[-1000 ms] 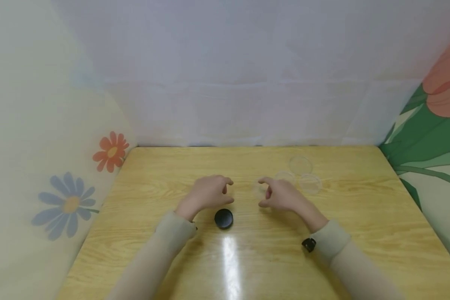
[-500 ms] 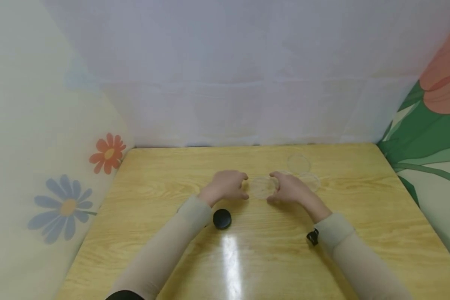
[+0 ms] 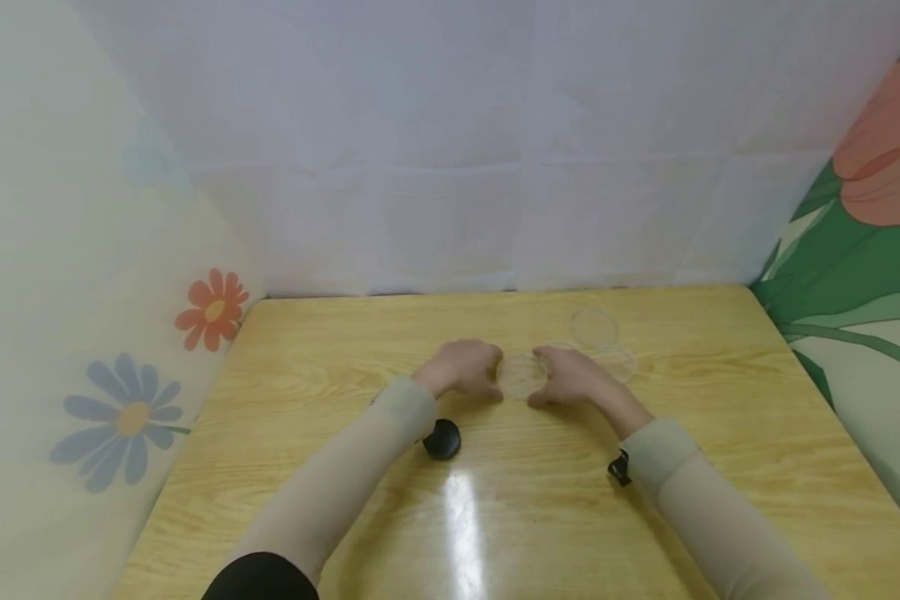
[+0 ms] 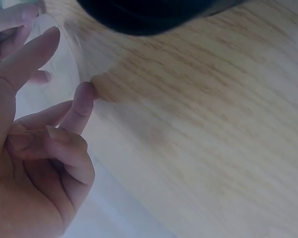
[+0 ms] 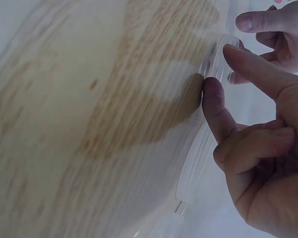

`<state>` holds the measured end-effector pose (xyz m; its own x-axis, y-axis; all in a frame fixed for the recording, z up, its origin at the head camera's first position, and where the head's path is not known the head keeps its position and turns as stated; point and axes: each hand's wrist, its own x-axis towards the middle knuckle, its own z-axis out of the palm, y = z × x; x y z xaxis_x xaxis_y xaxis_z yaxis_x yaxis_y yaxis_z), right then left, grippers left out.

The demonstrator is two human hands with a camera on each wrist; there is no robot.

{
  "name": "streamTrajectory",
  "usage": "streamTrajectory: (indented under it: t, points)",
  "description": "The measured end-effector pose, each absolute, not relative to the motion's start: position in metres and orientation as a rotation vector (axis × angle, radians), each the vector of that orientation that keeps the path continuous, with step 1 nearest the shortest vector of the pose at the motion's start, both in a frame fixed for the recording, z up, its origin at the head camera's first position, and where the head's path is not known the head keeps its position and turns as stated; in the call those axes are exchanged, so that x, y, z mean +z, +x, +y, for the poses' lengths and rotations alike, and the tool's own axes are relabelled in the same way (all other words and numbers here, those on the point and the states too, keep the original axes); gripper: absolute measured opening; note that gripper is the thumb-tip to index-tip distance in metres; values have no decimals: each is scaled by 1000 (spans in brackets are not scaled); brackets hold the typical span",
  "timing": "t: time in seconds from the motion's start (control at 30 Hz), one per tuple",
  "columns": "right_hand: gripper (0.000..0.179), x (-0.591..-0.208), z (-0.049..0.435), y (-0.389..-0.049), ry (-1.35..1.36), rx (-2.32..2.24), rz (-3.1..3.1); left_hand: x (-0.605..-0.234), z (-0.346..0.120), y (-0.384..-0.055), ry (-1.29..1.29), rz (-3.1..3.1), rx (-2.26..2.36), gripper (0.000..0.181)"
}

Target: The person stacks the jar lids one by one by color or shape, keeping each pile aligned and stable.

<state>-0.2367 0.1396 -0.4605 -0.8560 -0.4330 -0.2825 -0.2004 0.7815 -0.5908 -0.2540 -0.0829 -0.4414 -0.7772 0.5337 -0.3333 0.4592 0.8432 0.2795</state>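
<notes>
Clear, round plastic dish (image 3: 521,377) on a yellow wood-grain table (image 3: 555,517), bracketed by the left hand (image 3: 465,368) and right hand (image 3: 572,379), apparently for balanced support; whether either actually grasps it cannot be told.

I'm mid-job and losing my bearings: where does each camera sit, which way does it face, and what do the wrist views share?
Head: on the person's head, facing forward and down over the table; the left hand, right hand and both sleeves show.
Left wrist: faces along the left hand toward the clear disc; part of the right hand shows upper left.
Right wrist: faces along the right hand; the left hand shows upper right.
Shared: both wrist views show both hands and part of that disc.
</notes>
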Motion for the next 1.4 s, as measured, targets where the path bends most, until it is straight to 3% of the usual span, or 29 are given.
streamTrajectory:
  t: [0.17,0.73,1.4]
  points:
    - [92,-464,138,-238,-480,-794,2552,-446,-81,-256,740,2596,291,33]
    - [92,-460,138,-225,-476,-830,2559,-448,-78,-245,760,2675,234,50]
    - [89,-450,138,-191,-571,-911,2470,-432,-79,-201,812,2777,103,50]
